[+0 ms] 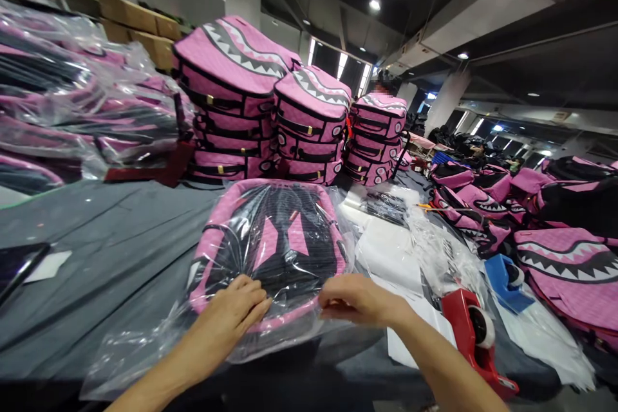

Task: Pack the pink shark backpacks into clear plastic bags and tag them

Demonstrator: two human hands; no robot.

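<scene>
A pink and black backpack (279, 238) lies back panel up inside a clear plastic bag (145, 347) on the dark grey table covering. My left hand (236, 306) is at its near left edge, fingers bent and closed on the plastic; the fingertips are partly hidden. At the near right corner my right hand (355, 299) has its fingers curled in, pinching the bag's film. Loose film spreads past the backpack toward the lower left and along the near edge.
Stacked pink backpacks (232, 96) with a shark-teeth print stand behind. Bagged backpacks (87, 90) pile up at left. To the right lie white sheets (391, 251), clear bags (444, 251), a red tape dispenser (468, 341) and a blue tape dispenser (506, 283). A person is partly visible behind the stacks.
</scene>
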